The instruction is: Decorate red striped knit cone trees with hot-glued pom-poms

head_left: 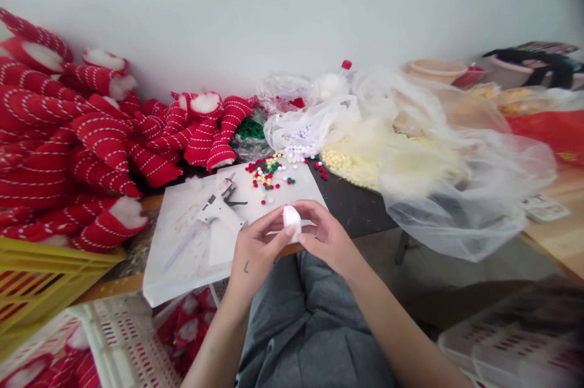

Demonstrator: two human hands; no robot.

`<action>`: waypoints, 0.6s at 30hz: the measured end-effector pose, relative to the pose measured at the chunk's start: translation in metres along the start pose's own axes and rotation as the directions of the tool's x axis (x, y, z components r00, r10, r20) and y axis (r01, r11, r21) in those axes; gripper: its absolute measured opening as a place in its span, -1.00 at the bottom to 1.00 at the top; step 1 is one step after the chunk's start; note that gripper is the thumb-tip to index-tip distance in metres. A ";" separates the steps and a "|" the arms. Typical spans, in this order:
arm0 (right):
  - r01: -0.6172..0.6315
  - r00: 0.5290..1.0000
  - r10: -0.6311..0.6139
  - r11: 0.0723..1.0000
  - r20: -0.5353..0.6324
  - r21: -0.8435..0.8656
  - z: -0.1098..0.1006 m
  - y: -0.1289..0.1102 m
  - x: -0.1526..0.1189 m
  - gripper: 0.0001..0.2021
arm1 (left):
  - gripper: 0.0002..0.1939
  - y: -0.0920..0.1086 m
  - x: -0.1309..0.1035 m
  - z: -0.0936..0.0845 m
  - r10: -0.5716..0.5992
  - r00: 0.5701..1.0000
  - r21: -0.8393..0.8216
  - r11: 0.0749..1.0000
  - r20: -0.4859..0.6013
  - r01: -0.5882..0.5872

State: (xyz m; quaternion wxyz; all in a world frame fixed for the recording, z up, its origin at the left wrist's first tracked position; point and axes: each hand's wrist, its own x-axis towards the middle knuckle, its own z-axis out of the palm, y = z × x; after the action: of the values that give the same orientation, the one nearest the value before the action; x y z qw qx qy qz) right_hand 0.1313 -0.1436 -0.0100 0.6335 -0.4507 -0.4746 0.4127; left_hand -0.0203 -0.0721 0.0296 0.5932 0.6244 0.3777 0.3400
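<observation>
Between my two hands is a small white rounded piece [292, 224], its exact kind unclear, held over the table's front edge. My left hand [262, 239] grips it from the left with thumb and fingers, and my right hand [325, 233] closes on it from the right. To the left of my hands a white hot glue gun [221, 208] lies on a white paper sheet [173, 236]. Small red, green, yellow and white pompoms [269, 175] are scattered at the back of the sheet.
Red striped stuffed cones [100, 138] are heaped at the left. Plastic bags [460, 205] and pale yellow pompoms [351, 163] spread across the right. A yellow crate [45, 278] and a white basket [123, 333] stand low at the left; a clear bin [502, 339] is low right.
</observation>
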 end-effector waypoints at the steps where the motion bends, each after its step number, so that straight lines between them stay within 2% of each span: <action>1: 0.001 1.000 -0.002 1.000 -0.003 -0.005 0.001 0.000 0.000 -0.58 | -0.53 0.001 0.000 0.000 0.002 1.000 0.005 1.000 -0.005 -0.002; 8: 0.019 1.000 -0.018 1.000 -0.014 0.025 0.002 0.001 0.000 -0.62 | -0.53 0.002 -0.003 0.002 0.003 1.000 0.014 1.000 -0.013 -0.003; 18: -0.003 1.000 0.003 1.000 -0.025 -0.001 0.003 0.003 0.000 -0.63 | -0.51 -0.008 -0.001 -0.002 0.006 1.000 0.031 1.000 -0.008 -0.006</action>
State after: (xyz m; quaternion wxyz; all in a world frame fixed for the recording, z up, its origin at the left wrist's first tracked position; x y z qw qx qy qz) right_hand 0.1280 -0.1421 -0.0122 0.6385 -0.4568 -0.4663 0.4078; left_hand -0.0230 -0.0725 0.0216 0.5811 0.6332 0.3833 0.3384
